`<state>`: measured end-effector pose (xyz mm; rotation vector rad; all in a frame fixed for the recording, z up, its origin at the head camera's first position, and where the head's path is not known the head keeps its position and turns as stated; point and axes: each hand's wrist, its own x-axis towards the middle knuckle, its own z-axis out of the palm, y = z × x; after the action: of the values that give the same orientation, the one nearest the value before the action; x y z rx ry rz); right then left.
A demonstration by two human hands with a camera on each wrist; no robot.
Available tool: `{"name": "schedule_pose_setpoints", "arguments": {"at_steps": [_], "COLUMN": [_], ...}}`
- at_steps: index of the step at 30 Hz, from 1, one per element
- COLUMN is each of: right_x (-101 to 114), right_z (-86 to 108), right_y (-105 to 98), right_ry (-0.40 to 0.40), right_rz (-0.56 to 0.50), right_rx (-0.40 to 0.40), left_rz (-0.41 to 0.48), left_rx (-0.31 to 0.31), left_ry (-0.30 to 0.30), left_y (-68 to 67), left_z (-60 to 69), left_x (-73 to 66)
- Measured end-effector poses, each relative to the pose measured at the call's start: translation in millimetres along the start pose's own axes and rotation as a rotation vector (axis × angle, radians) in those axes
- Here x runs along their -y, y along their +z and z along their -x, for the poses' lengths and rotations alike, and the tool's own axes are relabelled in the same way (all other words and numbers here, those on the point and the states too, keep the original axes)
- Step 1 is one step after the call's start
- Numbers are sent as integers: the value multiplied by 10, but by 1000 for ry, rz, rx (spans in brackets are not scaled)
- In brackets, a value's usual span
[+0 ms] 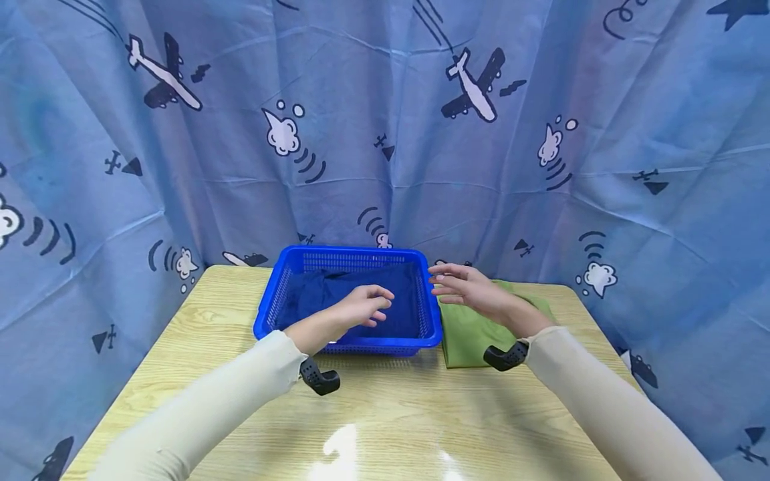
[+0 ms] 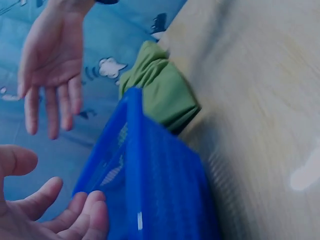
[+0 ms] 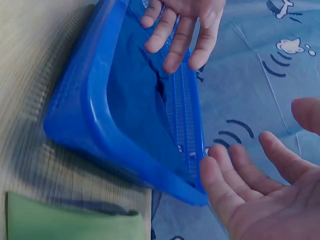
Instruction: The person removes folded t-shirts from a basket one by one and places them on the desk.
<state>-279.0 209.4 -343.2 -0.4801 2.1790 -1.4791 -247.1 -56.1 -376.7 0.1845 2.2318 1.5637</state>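
Basket (image 1: 385, 343) on table (image 1: 391, 407), cloth (image 1: 404, 307) inside, second cloth (image 1: 466, 334) at right, curtain (image 1: 361, 120) behind

We could reach straight down into the basket (image 1: 385, 343) or across the counter (image 1: 415, 401) in front, but the basket bars low sideways passage and the curtain (image 1: 337, 187) stops us behind.

Basket (image 1: 397, 342): moulded blue plastic, smooth and moderately glossy at the rim, walls perforated. Navy cloth (image 1: 400, 287) inside: matt, wrinkled. Green cloth (image 1: 466, 334): matt, mostly smooth. Counter (image 1: 409, 401): pale wood or wood-effect surface, grain visible, glossy finish with bright glare. Curtain (image 1: 349, 174): printed fabric, creased. Sleeves (image 1: 222, 401): cream cloth, matt. Wrist units (image 1: 506, 357): black, apparently plastic, perforated in part.
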Motion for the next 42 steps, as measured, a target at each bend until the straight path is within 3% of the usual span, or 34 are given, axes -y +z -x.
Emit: {"name": "schedule_pose_setpoints", "arguments": {"at_steps": [7,10,15,19,27,31,35,42], "right_x": [45,40,-11,-41,10,-8,-33,-72], "right_z": [-145,-210,-347,-458,-583,-626,-643,-676], "right_y": [232,325,509,651,817,807,767,729], "right_ry": [32,71,175,251,339,335,361,409], "right_rz": [-46,-85,-176,-194,-18,-35,-64,-87], "right_rx": [81,83,13,-61,-130,-138,-141,-142], "left_rz": [-33,-112,-250,-287,-390,-421,-395,-272], "left_rx": [-31,-63,-88,-102,-74,-95,-110,-159], "left_ry": [-55,-66,-116,-159,-188,-208,-236,-305], "left_y": [-385,-548,-776,-911,-1039,-1073,-1068,-1030], "left_z": [78,83,88,110,184,213,200,145], "left_x": [66,160,357,444,398,367,370,450]}}
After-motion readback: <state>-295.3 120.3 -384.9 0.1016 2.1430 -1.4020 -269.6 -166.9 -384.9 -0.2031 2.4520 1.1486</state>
